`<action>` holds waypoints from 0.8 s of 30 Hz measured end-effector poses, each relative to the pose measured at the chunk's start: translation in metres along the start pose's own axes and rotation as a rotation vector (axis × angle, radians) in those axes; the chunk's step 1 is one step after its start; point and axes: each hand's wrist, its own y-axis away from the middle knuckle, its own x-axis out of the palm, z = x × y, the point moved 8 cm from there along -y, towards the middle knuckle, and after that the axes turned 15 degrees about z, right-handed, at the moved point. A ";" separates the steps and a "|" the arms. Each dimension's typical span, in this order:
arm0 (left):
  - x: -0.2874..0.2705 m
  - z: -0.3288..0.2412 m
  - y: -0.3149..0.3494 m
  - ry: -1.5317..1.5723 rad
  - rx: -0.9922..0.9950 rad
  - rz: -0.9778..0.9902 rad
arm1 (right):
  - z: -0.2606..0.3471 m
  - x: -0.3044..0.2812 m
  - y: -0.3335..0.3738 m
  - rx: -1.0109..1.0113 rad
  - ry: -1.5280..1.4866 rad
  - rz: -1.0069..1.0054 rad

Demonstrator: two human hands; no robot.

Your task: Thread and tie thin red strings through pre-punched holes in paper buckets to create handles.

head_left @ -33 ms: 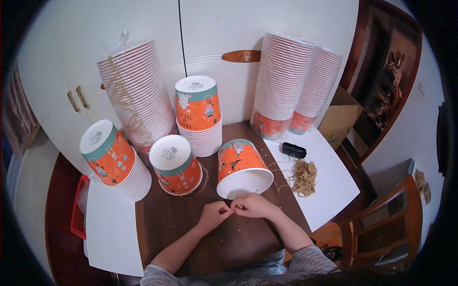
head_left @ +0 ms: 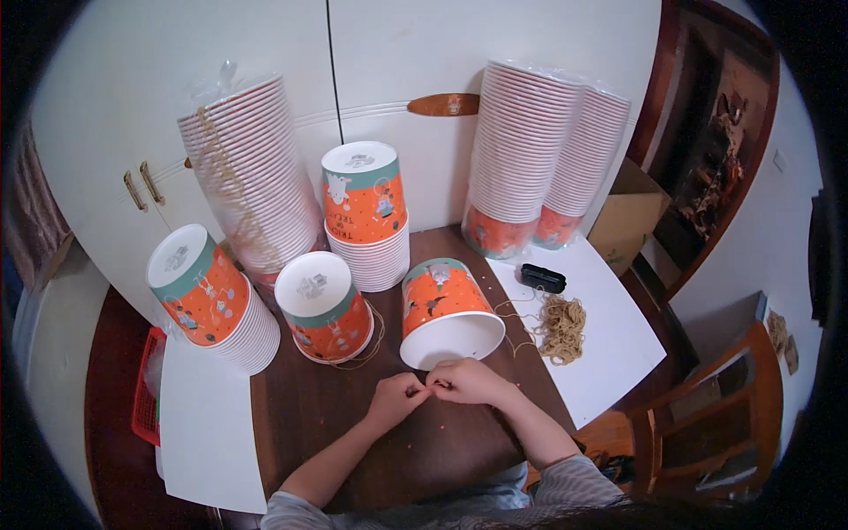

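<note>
An orange and green paper bucket (head_left: 442, 296) lies on its side on the brown tabletop, its white open mouth toward me. Just below its rim, my left hand (head_left: 397, 397) and my right hand (head_left: 464, 382) meet with fingers pinched together. Whatever is between the fingertips is too small or hidden to make out. Tan cord (head_left: 564, 329) is heaped to the right, with loose strands running toward the tipped bucket. To its left an upside-down bucket (head_left: 322, 309) stands with a loop of cord beside it.
Nested bucket stacks stand at left (head_left: 212, 300) and back (head_left: 367, 212). Tall plastic-wrapped stacks rise at back left (head_left: 252, 168) and back right (head_left: 521, 141). A black case (head_left: 542, 278) sits by the cord. A wooden chair (head_left: 707, 415) is at right, a red basket (head_left: 147, 389) at left.
</note>
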 end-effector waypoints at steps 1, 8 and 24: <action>-0.001 -0.006 -0.001 -0.102 0.014 -0.032 | 0.000 -0.001 0.001 -0.007 0.036 -0.033; 0.001 -0.037 -0.003 -0.556 0.367 -0.169 | 0.007 -0.013 0.006 0.007 0.023 -0.078; 0.043 0.012 -0.068 0.028 0.302 -0.018 | 0.023 -0.015 0.012 -0.233 -0.243 -0.081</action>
